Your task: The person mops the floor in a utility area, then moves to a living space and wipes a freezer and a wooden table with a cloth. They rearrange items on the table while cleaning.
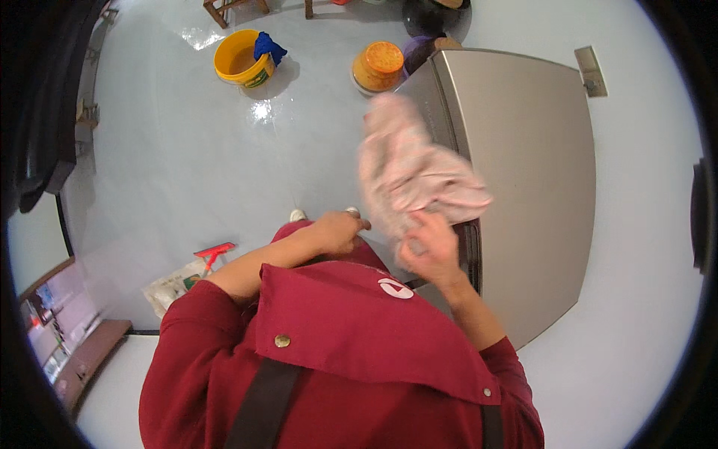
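Note:
A pale pink cloth [418,168], blurred by motion, hangs in the air in front of a grey metallic refrigerator [530,168]. My right hand [432,244] grips the lower edge of this cloth beside the refrigerator's door side. Over my lap, to the left of the cloth, is my left hand [339,233]; its fingers are curled and partly hidden, and whether they hold anything does not show. A dark red apron [370,331] covers my front.
A yellow bucket [238,59] with a blue cloth [270,47] over its rim stands on the grey floor. Near the refrigerator is an orange container [378,64]. A red squeegee [216,250] lies by a plastic bag [174,286] at the left. Wooden stool legs [219,14] show at the top.

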Motion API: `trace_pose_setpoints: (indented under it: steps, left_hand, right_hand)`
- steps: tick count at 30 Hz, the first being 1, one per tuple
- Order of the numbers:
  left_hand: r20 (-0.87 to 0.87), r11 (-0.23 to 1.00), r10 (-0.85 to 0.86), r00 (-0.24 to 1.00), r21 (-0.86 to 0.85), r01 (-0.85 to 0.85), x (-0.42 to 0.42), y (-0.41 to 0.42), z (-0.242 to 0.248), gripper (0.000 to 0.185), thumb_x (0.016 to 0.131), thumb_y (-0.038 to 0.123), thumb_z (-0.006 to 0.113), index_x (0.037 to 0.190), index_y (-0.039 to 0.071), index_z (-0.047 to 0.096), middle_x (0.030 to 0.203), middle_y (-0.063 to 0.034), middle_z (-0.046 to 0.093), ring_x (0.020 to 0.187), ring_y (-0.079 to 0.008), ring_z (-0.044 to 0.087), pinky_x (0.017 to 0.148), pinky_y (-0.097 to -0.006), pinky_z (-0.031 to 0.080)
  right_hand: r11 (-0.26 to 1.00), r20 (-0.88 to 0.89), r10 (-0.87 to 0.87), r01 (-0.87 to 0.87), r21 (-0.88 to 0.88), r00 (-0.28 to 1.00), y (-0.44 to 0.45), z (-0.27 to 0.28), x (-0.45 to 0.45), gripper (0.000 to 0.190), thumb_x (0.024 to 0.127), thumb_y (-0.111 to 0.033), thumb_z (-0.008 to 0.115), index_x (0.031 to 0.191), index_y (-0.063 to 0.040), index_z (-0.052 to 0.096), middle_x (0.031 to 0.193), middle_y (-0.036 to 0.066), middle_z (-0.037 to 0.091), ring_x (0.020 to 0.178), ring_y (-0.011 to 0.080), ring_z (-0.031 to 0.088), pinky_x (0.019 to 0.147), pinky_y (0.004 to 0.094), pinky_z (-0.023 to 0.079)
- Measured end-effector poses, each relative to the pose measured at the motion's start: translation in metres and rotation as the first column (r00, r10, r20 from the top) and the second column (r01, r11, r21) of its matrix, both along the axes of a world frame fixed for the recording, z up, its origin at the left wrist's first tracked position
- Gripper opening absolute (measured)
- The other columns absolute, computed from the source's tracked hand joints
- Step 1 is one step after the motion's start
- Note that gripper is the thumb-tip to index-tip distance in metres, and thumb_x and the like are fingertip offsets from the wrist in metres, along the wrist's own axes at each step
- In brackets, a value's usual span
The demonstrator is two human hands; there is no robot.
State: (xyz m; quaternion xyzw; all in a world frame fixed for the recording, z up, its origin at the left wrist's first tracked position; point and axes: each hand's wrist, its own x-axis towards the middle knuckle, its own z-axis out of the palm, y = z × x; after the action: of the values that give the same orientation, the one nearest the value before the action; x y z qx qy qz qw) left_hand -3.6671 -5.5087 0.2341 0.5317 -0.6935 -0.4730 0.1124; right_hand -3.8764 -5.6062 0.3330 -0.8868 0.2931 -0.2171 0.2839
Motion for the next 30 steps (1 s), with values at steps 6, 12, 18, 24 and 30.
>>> trace_pose_setpoints:
  steps: [6,12,18,24,30]
  left_hand:
    - [-0.035,0.99,0.137,0.99,0.028,-0.136,0.025,0.041,-0.017,0.037,0.08,0.019,0.061,0.114,0.007,0.062,0.102,-0.0207,0.064,0.099,-0.0384,0.061,0.083,-0.0473,0.049]
    - [-0.126,0.92,0.377,0.918,0.17,-0.354,0.036,0.089,-0.04,0.035,0.085,0.02,0.063,0.117,0.007,0.057,0.102,-0.0175,0.065,0.098,-0.0353,0.062,0.084,-0.0438,0.049]
    - [-0.119,0.898,0.419,0.9,0.202,-0.391,0.026,0.11,-0.083,0.034,0.087,0.021,0.062,0.117,0.008,0.057,0.101,-0.0159,0.064,0.094,-0.0344,0.062,0.083,-0.0439,0.049]
    - [-0.201,0.789,0.614,0.764,0.207,-0.579,0.014,0.117,-0.117,0.031,0.086,0.018,0.062,0.116,0.008,0.058,0.096,-0.0149,0.064,0.09,-0.0328,0.062,0.08,-0.0419,0.05]
    - [-0.171,0.659,0.742,0.648,0.359,-0.661,-0.006,0.16,-0.141,0.031,0.084,0.017,0.063,0.114,0.008,0.06,0.097,-0.0156,0.064,0.09,-0.0326,0.063,0.08,-0.0417,0.05]
  right_hand:
    - [0.963,-0.344,0.154,-0.062,0.262,0.926,-0.022,-0.066,0.02,0.016,0.065,-0.009,0.07,0.079,-0.007,0.062,0.086,0.013,0.064,0.085,0.0316,0.062,0.075,0.0403,0.051]
    - [0.95,-0.412,0.043,-0.165,-0.265,0.91,-0.103,0.0,0.093,0.031,0.07,-0.006,0.063,0.1,-0.009,0.068,0.097,0.011,0.065,0.092,0.0285,0.063,0.083,0.0383,0.051]
    - [0.771,-0.791,-0.127,-0.441,-0.458,0.599,-0.168,0.003,0.155,0.037,0.072,-0.01,0.067,0.109,-0.01,0.064,0.111,0.009,0.063,0.107,0.0272,0.056,0.092,0.0393,0.047]
    - [0.691,-0.968,-0.135,-0.68,-0.246,0.212,-0.154,-0.174,0.137,0.052,0.067,-0.047,0.076,0.105,-0.013,0.065,0.111,0.008,0.063,0.107,0.0233,0.053,0.091,0.0433,0.041]
    - [0.724,-0.94,0.168,-0.61,0.323,-0.298,-0.017,-0.249,0.015,0.045,0.077,-0.04,0.064,0.109,-0.008,0.069,0.116,0.006,0.063,0.115,0.0245,0.049,0.102,0.0469,0.031]
